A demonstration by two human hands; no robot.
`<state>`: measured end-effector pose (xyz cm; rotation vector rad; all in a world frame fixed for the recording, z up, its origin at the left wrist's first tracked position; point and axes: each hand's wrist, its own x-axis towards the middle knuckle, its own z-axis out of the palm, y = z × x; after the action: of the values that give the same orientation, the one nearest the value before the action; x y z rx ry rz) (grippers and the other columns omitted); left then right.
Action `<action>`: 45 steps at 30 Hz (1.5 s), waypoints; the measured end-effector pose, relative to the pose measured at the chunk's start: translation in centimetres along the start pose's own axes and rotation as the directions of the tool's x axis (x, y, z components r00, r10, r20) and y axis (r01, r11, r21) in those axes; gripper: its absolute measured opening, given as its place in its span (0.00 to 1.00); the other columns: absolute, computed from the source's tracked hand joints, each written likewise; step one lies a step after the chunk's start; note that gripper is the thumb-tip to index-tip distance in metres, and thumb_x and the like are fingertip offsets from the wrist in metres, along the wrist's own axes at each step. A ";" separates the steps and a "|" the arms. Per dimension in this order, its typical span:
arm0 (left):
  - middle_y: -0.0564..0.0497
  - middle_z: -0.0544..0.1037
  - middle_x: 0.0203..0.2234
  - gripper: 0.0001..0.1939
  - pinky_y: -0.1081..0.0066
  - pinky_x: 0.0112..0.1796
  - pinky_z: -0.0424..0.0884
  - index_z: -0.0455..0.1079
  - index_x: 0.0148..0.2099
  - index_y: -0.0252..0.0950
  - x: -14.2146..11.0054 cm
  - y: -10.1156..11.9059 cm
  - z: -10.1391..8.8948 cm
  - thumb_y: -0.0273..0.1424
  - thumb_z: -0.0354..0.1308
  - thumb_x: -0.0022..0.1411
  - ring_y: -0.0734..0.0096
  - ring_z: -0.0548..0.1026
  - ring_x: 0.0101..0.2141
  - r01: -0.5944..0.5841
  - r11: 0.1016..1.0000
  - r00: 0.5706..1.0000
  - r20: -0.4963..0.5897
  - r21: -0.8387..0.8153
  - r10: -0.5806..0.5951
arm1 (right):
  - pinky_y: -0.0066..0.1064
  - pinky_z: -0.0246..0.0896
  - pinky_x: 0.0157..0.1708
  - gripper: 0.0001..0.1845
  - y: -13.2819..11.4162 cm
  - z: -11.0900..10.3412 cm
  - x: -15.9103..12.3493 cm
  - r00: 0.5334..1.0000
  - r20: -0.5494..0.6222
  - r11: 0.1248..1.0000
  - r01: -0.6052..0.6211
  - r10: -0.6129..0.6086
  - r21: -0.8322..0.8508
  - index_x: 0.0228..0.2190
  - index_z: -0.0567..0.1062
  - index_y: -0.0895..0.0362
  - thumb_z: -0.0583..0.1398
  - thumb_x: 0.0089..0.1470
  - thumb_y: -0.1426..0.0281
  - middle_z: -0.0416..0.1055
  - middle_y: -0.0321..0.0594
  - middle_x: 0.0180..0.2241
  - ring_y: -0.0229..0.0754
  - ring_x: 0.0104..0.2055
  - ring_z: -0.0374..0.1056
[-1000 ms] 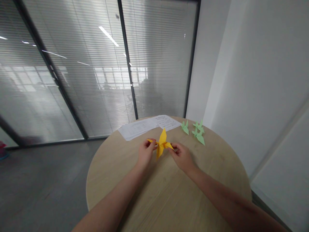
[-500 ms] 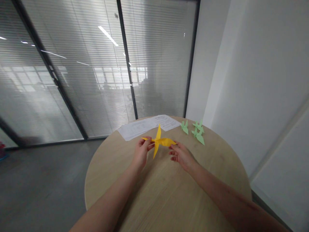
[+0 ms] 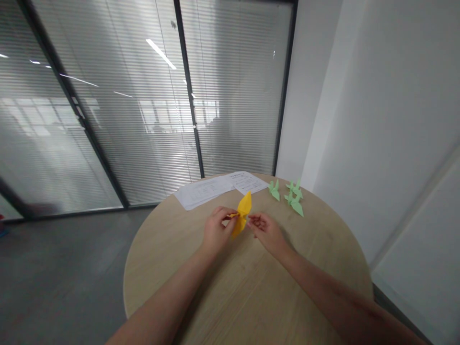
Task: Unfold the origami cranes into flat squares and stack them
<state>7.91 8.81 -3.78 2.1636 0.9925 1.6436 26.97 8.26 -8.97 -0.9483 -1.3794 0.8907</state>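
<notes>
In the head camera, the only view I have, both hands are near the middle of my picture, over the tabletop (image 3: 247, 297). My left hand (image 3: 216, 229) is gripping the yellow paper bird (image 3: 245, 205), pinching it at its left side between thumb and fingers. The bird sits between the two hands, one pointed wing tilting up and away from me, the other slanting down toward me beside the left thumb.

My right hand (image 3: 269, 235) is just to the right of the bird, its fingers partly curled and their tips right by the folded paper. I cannot tell whether they are pinching an edge or only close to it.

Beyond the left hand, toward the far rim, I see printed sheets (image 3: 204, 190), partly overlapping. Beyond the right hand and off to its right are three green paper birds: one (image 3: 274, 190) nearest the sheets, and a close pair farther right, the front one (image 3: 296, 206) partly covering the rear one (image 3: 297, 186).

Past both hands, behind the tabletop, stands a glass partition (image 3: 151, 124) with blinds and dark frames. A pale wall (image 3: 395, 120) rises to the right of the right hand, and grey floor (image 3: 72, 268) shows well left of the left hand.
</notes>
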 end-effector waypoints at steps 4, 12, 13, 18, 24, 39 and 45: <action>0.47 0.84 0.35 0.08 0.67 0.37 0.80 0.80 0.44 0.38 -0.3 -0.4 0.5 0.27 0.63 0.63 0.64 0.82 0.34 0.035 0.999 0.999 0.016 0.017 -0.035 | 0.32 0.72 0.36 0.18 0.0 -0.2 -0.3 0.993 0.002 0.990 0.116 -0.116 -0.086 0.48 0.78 0.52 0.66 0.56 0.61 0.78 0.42 0.37 0.42 0.37 0.75; 0.46 0.86 0.39 0.09 0.62 0.42 0.80 0.80 0.47 0.39 -0.6 -0.1 0.7 0.28 0.62 0.65 0.62 0.83 0.37 -0.007 0.998 0.997 0.075 0.065 0.003 | 0.31 0.70 0.32 0.21 0.6 -0.4 -0.2 0.987 0.037 0.968 0.158 -0.154 -0.194 0.53 0.78 0.51 0.65 0.58 0.64 0.77 0.39 0.33 0.40 0.31 0.73; 0.46 0.86 0.40 0.09 0.62 0.42 0.80 0.79 0.47 0.39 -0.6 0.0 0.7 0.28 0.61 0.65 0.62 0.84 0.37 -0.016 0.998 0.996 0.087 0.060 0.010 | 0.31 0.70 0.33 0.21 0.6 -0.4 -0.2 0.988 0.033 0.967 0.154 -0.151 -0.203 0.53 0.79 0.52 0.65 0.58 0.64 0.78 0.39 0.34 0.40 0.31 0.74; 0.47 0.86 0.40 0.13 0.64 0.42 0.80 0.79 0.50 0.39 -0.8 0.4 0.8 0.25 0.60 0.64 0.64 0.84 0.37 0.012 1.000 0.992 0.122 0.019 -0.014 | 0.32 0.71 0.35 0.15 0.1 -0.4 -0.3 0.989 0.026 0.963 0.147 -0.145 -0.225 0.47 0.82 0.53 0.64 0.59 0.64 0.79 0.40 0.33 0.41 0.32 0.75; 0.48 0.84 0.37 0.11 0.62 0.44 0.79 0.81 0.47 0.42 -0.8 1.3 0.8 0.28 0.64 0.62 0.62 0.82 0.37 0.092 0.994 0.992 0.093 -0.066 -0.086 | 0.33 0.70 0.35 0.12 -0.7 -0.4 -0.5 0.989 0.030 0.962 0.149 -0.146 -0.229 0.42 0.82 0.53 0.65 0.58 0.63 0.80 0.42 0.33 0.43 0.32 0.75; 0.56 0.73 0.28 0.17 0.71 0.33 0.73 0.76 0.49 0.37 -0.1 1.3 1.0 0.30 0.65 0.55 0.72 0.73 0.28 0.350 0.860 0.932 0.047 -0.371 -0.359 | 0.37 0.70 0.38 0.07 -1.1 -0.5 -0.6 0.987 0.022 0.952 0.160 -0.160 -0.260 0.35 0.80 0.52 0.64 0.60 0.62 0.81 0.42 0.34 0.46 0.35 0.77; 0.56 0.73 0.31 0.19 0.66 0.39 0.79 0.73 0.46 0.37 0.3 1.1 0.9 0.33 0.69 0.52 0.69 0.78 0.33 0.467 0.636 0.829 0.056 -0.614 -0.556 | 0.36 0.70 0.37 0.07 -1.4 -0.5 -0.7 0.984 -0.043 0.960 0.161 -0.175 -0.229 0.34 0.80 0.51 0.65 0.58 0.61 0.80 0.41 0.33 0.46 0.34 0.76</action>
<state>9.16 8.36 -3.22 1.2023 0.8432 1.5415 27.38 7.06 -7.94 -1.0034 -1.5038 0.5800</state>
